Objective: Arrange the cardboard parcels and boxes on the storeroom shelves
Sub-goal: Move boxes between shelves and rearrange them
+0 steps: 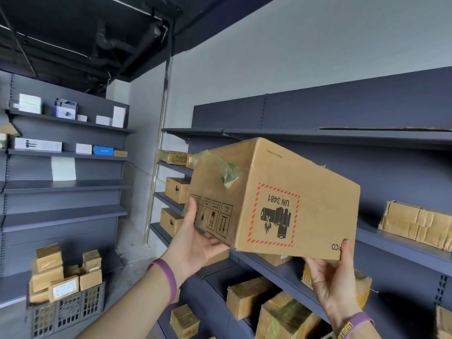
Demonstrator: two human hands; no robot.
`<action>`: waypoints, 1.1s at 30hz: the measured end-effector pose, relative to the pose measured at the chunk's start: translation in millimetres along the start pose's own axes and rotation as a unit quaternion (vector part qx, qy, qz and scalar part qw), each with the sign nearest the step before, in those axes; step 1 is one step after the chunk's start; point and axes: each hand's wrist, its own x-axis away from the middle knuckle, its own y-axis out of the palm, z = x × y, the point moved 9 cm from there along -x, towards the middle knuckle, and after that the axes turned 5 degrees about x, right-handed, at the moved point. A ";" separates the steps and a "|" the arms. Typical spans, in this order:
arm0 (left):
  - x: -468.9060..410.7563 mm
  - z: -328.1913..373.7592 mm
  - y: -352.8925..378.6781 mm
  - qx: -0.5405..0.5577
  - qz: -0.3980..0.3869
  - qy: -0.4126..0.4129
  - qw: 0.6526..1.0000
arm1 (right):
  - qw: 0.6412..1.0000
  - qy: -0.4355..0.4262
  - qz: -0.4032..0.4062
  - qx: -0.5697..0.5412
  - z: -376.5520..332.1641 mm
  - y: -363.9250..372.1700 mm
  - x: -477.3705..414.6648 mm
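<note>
Grip: left hand (195, 243) cupped the lower left edge of the cardboard box (293, 192), thumb up its side; right hand (335, 282) held the lower right corner, thumb on the front.
Box: it was raised at a tilt, its print upside down, over the front edge of a middle shelf (401, 245).
Shelf: a taped parcel (415, 223) lay toward its right end.
Below: smaller parcels (247, 297) sat on a lower shelf.
Far left: a crate (68, 314) stood piled with parcels.

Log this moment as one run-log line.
held: UN 3481 cardboard box, print upside down | left hand: grips left end | right hand: grips bottom right corner
</note>
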 end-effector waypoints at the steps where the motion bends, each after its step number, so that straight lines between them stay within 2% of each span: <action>1: -0.6 -0.8 -0.8 -0.009 0.003 -0.007 1.000 | 1.000 0.003 -0.001 0.002 0.8 -0.1 0.3; 4: -1.4 -0.7 -5.8 0.003 0.027 -0.001 1.000 | 1.000 0.014 -0.003 0.015 0.9 0.4 0.1; 9: -1.5 -0.7 -11.6 0.045 0.067 0.063 0.995 | 0.998 0.030 -0.030 0.038 3.2 13.0 0.6; 11: -2.5 -2.3 -10.0 0.062 0.071 0.087 0.992 | 0.994 -0.001 -0.074 0.078 -2.9 29.9 4.8; 13: -3.8 -3.1 -8.5 0.065 0.080 0.106 0.989 | 0.975 -0.033 -0.141 0.167 -1.8 56.4 20.2; 15: -6.9 -3.4 -5.6 0.055 0.082 0.121 0.988 | 0.948 -0.026 -0.213 0.235 12.6 81.5 42.8; 18: -11.8 1.4 -6.2 0.052 0.091 0.162 0.981 | 0.923 -0.014 -0.279 0.266 38.3 99.8 72.0; 21: -8.2 5.5 -0.1 0.046 0.088 0.215 0.972 | 0.932 -0.027 -0.269 0.242 49.6 106.6 82.3; 25: -4.4 4.2 10.4 0.031 0.066 0.256 0.964 | 0.968 -0.057 -0.186 0.161 39.5 104.5 67.7; 29: 1.0 3.1 13.3 0.017 0.028 0.232 0.972 | 0.974 -0.055 -0.171 0.135 22.8 99.8 54.8; 33: 0.3 6.8 11.1 0.070 -0.008 0.170 0.983 | 0.987 -0.022 -0.130 0.096 17.5 75.4 37.2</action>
